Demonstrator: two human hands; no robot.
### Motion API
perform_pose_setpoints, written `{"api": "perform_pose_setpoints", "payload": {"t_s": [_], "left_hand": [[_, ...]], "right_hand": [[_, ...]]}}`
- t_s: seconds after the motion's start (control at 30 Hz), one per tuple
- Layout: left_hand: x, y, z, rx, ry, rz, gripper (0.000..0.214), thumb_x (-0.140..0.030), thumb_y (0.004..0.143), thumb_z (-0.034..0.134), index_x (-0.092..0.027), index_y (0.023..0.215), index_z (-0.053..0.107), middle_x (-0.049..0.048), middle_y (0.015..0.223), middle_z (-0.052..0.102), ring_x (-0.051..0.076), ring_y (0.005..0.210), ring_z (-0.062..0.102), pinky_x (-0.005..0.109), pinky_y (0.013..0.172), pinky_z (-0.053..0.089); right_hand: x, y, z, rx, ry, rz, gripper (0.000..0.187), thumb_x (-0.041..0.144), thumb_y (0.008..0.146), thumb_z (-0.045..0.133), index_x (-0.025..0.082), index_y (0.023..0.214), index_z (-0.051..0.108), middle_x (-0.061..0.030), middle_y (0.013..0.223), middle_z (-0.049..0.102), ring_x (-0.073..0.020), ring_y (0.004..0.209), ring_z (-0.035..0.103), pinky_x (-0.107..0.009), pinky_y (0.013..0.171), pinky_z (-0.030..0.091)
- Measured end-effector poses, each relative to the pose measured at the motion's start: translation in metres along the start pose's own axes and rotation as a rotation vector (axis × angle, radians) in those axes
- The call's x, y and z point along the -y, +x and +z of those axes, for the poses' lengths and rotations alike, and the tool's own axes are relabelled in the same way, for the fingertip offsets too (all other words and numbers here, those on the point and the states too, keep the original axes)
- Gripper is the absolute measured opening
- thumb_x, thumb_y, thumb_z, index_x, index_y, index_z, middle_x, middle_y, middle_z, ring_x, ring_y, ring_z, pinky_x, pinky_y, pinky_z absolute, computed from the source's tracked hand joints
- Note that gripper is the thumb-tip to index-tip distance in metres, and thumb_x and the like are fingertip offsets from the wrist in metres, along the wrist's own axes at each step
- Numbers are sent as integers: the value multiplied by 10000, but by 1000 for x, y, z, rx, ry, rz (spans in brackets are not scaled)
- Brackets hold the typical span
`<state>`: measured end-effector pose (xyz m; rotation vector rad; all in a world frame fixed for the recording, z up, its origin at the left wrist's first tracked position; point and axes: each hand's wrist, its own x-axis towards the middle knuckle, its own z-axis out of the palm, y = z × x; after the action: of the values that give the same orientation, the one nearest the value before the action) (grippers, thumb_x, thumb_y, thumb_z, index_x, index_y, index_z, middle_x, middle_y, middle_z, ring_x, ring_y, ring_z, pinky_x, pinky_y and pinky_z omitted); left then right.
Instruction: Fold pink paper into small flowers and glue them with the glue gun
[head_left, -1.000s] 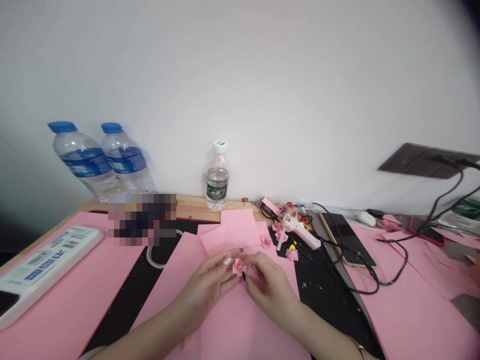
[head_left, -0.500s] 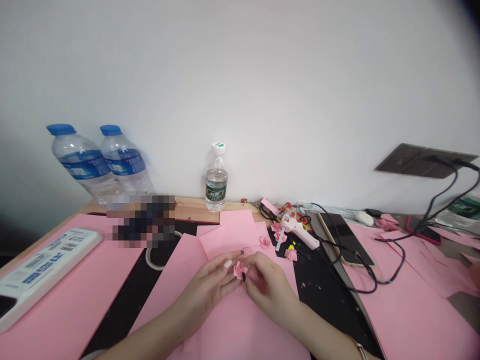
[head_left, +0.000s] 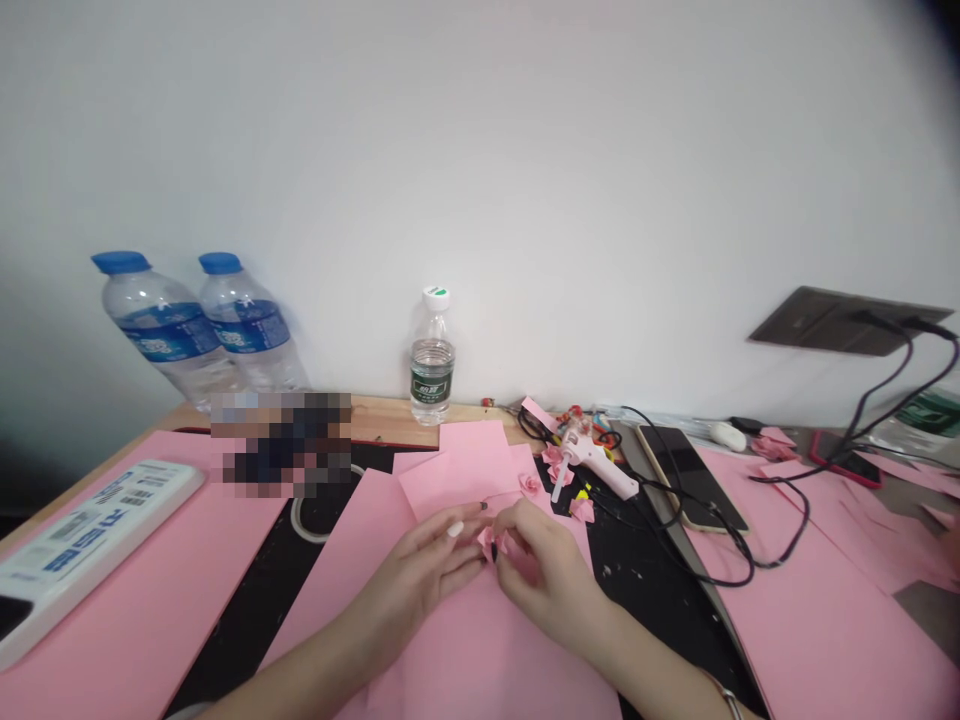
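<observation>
A small folded pink paper rose (head_left: 489, 543) is pinched between the thumb and fingers of my right hand (head_left: 546, 560). My left hand (head_left: 427, 555) is beside it, fingers stretched out and apart, their tips close to the petals; whether they touch cannot be made out. Both hands are above pink paper sheets (head_left: 480, 650) on a black mat (head_left: 637, 610). Just beyond my right hand lie more pink paper roses (head_left: 530, 484) and a white glue gun (head_left: 600, 465), its light stick-like end pointing toward me.
At the wall stand a small water bottle (head_left: 432, 365) and two larger blue-capped bottles (head_left: 169, 325). A white box-like device (head_left: 105, 545) lies left, near a tape roll (head_left: 307, 520). Right are a phone (head_left: 694, 475), black cables (head_left: 720, 575) and a wall socket (head_left: 832, 320).
The paper rose has shifted slightly right with my right hand, away from the left fingers, and has turned. My left hand has hardly moved.
</observation>
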<state>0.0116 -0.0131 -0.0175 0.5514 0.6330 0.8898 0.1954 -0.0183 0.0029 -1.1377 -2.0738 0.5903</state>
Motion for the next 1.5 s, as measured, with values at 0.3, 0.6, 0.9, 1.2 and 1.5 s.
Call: {"api": "perform_pose_setpoints", "payload": {"t_s": [0.3,0.6,0.9,1.2,1.5], "left_hand": [[-5,1,1,-124,-1,82,327,-384,723,765,-173,967,714,118,1120,714,299,1097,629,452,1029,413],[-11,-2,1,-228,151,218,239,-358,807,657,-162,938,700,116,1056,708,252,907,670,380,804,525],[-19,-5,1,-261,376,290,178,-304,838,566,-183,891,685,18,698,627,154,651,563,241,578,431],[-33,-6,-2,-401,862,484,200,-315,887,473,-228,886,652,32,922,657,209,820,569,290,706,431],[-38,16,-29,-402,1588,632,379,-198,766,596,-226,1142,633,92,1246,612,335,1189,434,500,1019,329]], "right_hand": [[-3,11,-44,-221,-184,23,162,78,775,485,198,872,533,-3,750,530,-149,625,481,-257,590,375],[-38,15,-100,-344,-357,163,105,142,770,517,212,846,537,35,660,445,-142,589,434,-250,565,344],[-51,15,-104,-16,-574,289,116,178,751,536,224,765,641,4,720,627,-160,637,572,-241,554,375],[-58,15,-102,73,-571,291,179,168,792,535,240,793,698,-12,870,688,-175,736,625,-260,624,405],[-55,15,-100,-206,-585,224,213,255,872,492,185,789,676,-35,711,638,-170,619,573,-263,552,368]]}}
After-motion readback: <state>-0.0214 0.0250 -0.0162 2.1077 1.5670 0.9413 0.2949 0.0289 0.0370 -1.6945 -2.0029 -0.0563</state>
